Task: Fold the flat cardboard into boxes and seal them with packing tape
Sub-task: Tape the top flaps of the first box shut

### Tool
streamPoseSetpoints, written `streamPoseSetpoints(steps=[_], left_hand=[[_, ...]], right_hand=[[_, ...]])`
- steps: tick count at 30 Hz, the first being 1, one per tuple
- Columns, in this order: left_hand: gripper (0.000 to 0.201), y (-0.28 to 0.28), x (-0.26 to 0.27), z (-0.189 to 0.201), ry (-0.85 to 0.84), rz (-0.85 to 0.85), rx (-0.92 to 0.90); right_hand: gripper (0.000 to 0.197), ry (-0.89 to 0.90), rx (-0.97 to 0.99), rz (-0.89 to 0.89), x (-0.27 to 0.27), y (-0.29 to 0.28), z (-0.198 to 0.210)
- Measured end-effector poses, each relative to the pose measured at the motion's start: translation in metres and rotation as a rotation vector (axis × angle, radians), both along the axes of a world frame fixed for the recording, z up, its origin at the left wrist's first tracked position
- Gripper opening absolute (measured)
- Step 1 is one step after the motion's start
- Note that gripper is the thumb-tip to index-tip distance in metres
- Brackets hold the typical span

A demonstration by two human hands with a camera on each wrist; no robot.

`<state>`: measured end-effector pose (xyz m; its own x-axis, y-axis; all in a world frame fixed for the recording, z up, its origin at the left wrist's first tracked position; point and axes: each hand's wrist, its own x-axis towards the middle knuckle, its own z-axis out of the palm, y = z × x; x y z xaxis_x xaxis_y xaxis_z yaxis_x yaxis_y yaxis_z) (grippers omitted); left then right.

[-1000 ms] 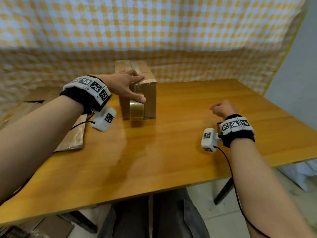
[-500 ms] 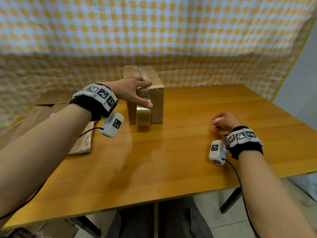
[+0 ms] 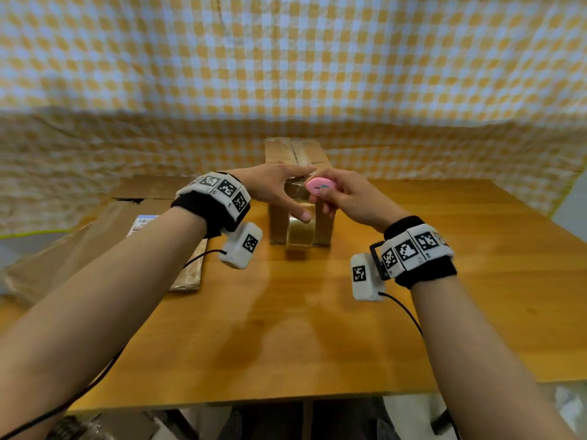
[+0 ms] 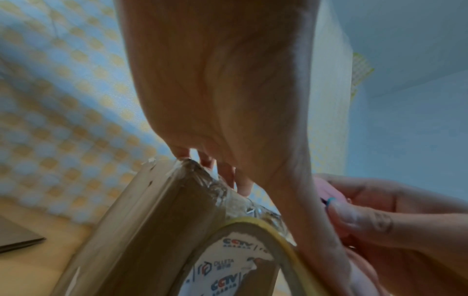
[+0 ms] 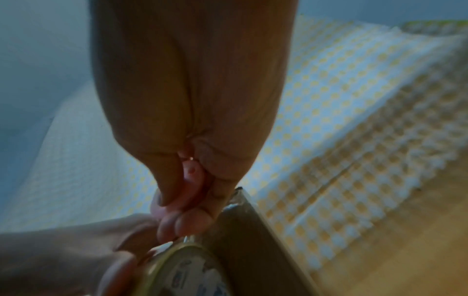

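A makeshift packing station: a wooden bench [image 3: 286,328] against a hung yellow-checked cloth [image 3: 286,74], flat cardboard [image 3: 95,223] stacked by the bench's left edge.

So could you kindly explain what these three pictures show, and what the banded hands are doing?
There is no machine here: a person wears a head camera and one camera strapped to each wrist. The wide picture is the head view; the two close ones look along each hand. On the wooden table stands a taped cardboard box with a tape roll leaning against its near side. Flat cardboard lies to the left. The left hand rests on the box and roll. The right hand has a grip on a small pink cutter.
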<state>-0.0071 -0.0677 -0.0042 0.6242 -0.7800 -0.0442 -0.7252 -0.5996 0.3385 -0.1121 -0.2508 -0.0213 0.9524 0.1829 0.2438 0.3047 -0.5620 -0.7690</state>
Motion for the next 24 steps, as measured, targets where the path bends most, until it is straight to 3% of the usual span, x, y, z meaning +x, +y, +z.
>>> streamPoseSetpoints(steps=[3,8,13,15,19,22,24], left_hand=[[0.097,0.001,-0.002,-0.001,0.008,-0.023,-0.063],[0.098,0.002,0.000,-0.001,-0.005,-0.018,-0.031],[0.083,0.001,0.002,-0.003,0.014,0.011,-0.058],[0.091,0.001,0.004,-0.004,0.026,0.029,-0.070],[0.119,0.001,0.007,-0.008,0.035,0.037,-0.048],[0.126,0.000,0.008,-0.009,0.070,0.026,-0.058],[0.127,0.000,0.008,-0.010,0.069,0.021,-0.054]], right_hand=[[0.016,-0.042,-0.046,-0.012,0.005,0.007,0.001],[0.003,-0.108,-0.270,-0.090,0.016,0.014,0.000],[0.006,-0.142,-0.355,-0.115,0.026,0.023,-0.001],[0.008,-0.141,-0.407,-0.120,0.030,0.025,-0.002],[0.033,-0.123,-0.504,-0.158,0.033,0.031,-0.002],[0.055,-0.107,-0.589,-0.193,0.031,0.037,-0.003],[0.057,-0.111,-0.621,-0.225,0.030,0.038,-0.003]])
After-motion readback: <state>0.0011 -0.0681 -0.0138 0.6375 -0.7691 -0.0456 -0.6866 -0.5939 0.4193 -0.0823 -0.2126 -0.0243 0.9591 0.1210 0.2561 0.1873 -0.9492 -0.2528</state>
